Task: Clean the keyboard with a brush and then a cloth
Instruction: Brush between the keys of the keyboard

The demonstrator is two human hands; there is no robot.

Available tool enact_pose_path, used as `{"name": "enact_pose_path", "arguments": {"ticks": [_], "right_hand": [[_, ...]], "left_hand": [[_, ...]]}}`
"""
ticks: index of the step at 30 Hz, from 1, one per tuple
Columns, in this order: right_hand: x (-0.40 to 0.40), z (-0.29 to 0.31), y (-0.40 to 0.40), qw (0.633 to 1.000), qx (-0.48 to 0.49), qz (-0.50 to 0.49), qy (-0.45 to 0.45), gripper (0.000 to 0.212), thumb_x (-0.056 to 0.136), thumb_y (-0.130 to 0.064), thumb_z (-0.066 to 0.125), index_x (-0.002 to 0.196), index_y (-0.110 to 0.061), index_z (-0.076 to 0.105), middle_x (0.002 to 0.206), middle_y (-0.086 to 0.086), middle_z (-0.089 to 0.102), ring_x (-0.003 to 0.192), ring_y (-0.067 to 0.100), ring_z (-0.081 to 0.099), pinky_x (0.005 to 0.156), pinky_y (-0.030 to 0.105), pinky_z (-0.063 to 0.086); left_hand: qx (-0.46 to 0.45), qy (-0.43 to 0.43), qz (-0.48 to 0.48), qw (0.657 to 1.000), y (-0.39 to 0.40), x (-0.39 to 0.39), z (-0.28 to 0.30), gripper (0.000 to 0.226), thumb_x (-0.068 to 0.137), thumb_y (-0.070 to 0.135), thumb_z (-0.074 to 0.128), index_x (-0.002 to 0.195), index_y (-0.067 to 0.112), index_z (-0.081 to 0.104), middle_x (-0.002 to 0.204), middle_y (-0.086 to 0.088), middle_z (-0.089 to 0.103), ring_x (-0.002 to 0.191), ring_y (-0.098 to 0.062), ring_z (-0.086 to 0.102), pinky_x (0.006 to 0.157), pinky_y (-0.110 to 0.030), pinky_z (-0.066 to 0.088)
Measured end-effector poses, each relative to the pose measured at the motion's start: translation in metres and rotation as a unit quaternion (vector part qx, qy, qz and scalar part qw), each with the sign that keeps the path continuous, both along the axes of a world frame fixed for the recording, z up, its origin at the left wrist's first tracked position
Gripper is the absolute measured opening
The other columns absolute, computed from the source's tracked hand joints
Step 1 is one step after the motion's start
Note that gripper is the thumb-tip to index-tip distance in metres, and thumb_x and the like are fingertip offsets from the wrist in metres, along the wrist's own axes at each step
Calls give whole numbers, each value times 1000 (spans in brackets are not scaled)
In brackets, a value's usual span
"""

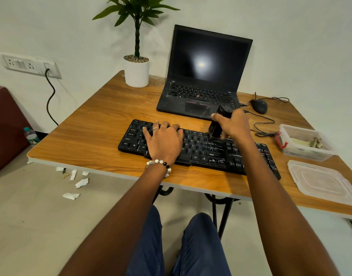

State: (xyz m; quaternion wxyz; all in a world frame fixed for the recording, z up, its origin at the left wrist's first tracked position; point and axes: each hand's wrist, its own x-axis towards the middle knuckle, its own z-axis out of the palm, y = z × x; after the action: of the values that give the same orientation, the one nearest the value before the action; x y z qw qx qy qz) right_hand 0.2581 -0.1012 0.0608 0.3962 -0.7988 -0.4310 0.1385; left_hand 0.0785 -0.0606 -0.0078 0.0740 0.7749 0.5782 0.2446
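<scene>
Blue-trousered knees (199, 246) are seen below the counter (103, 116) edge. On the black keyboard (211, 150), which lies across the counter's near side, the left hand (163, 139) is spread flat over the left keys, holding nothing. A black brush (218, 124) is gripped in the right hand (234, 124), its lower end touching the upper key rows. Beyond, an open laptop (207, 72) is placed; at right, a clear container (304, 142) and its lid (322, 182).

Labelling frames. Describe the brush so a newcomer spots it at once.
On the wooden table, find the black keyboard in front of the laptop. The brush is the black block upright in the right hand, its lower end on the upper key rows; the left hand lies flat.
</scene>
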Motion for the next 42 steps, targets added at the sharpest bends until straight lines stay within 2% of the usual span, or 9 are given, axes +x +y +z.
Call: {"name": "enact_pose_path", "arguments": {"ticks": [5, 8, 12, 15, 18, 22, 29, 35, 42], "right_hand": [[5, 18, 0, 998, -21, 32, 56, 29, 85, -25, 72, 94, 1, 62, 78, 12, 71, 35, 11, 52, 35, 21, 42], [4, 6, 1, 999, 35, -6, 24, 33, 88, -31, 70, 98, 0, 62, 82, 14, 72, 41, 15, 60, 44, 26, 49], [1, -5, -2, 1000, 27, -15, 4, 32, 88, -30, 69, 99, -1, 62, 84, 13, 72, 41, 15, 61, 38, 21, 44], [4, 12, -3, 998, -23, 16, 64, 36, 84, -25, 72, 100, 5, 63, 81, 16, 72, 38, 15, 54, 34, 22, 40], [-1, 16, -5, 990, 24, 41, 133, 39, 83, -25, 73, 103, 8, 62, 84, 18, 72, 39, 16, 54, 34, 21, 40], [-17, -1, -10, 995, 66, 33, 73, 30, 89, -29, 70, 101, -3, 62, 87, 11, 72, 56, 26, 68, 43, 25, 51], [-21, 11, -23, 994, -16, 71, 84, 20, 85, -21, 70, 90, -3, 62, 79, 14, 71, 40, 15, 51, 34, 22, 38], [-29, 0, -16, 997, 69, 32, 27, 33, 89, -33, 70, 95, -1, 65, 82, 11, 71, 38, 8, 57, 38, 20, 46], [-13, 16, -24, 995, -31, 81, 45, 26, 86, -25, 71, 95, -2, 63, 83, 16, 72, 40, 14, 50, 34, 21, 38]], "left_hand": [[-2, -5, 1, 1000, -1, 0, 1, 38, 99, 47, 35, 125, 36, 60, 136, 6, 55, 140, -24, 31, 112, -61, 13], [-2, -2, 2, 1000, -1, 0, 1, 38, 99, 47, 35, 126, 36, 60, 136, 6, 55, 140, -24, 31, 112, -60, 14], [1, 2, 1, 1000, -1, 0, 1, 38, 99, 48, 35, 125, 36, 61, 135, 6, 56, 140, -24, 32, 112, -60, 14], [-2, 0, 1, 1000, -1, 0, 0, 38, 99, 48, 34, 125, 37, 60, 136, 6, 55, 140, -24, 32, 112, -60, 14], [-2, -1, 2, 1000, -1, 0, 0, 38, 99, 48, 34, 125, 37, 60, 135, 6, 56, 140, -24, 32, 112, -60, 14], [-4, 0, 1, 1000, -1, 0, 1, 38, 99, 48, 35, 126, 36, 60, 136, 6, 55, 140, -24, 31, 112, -60, 13], [-6, -8, 2, 1000, -1, -1, 2, 38, 100, 47, 35, 126, 35, 60, 137, 6, 55, 141, -25, 29, 112, -60, 11], [-5, -6, 1, 1000, -2, 0, 1, 38, 99, 47, 36, 125, 36, 61, 136, 6, 55, 140, -25, 31, 112, -60, 12], [-2, -9, 0, 1000, -2, 0, 1, 37, 99, 47, 36, 125, 36, 61, 136, 5, 56, 140, -25, 31, 112, -60, 13]]}}
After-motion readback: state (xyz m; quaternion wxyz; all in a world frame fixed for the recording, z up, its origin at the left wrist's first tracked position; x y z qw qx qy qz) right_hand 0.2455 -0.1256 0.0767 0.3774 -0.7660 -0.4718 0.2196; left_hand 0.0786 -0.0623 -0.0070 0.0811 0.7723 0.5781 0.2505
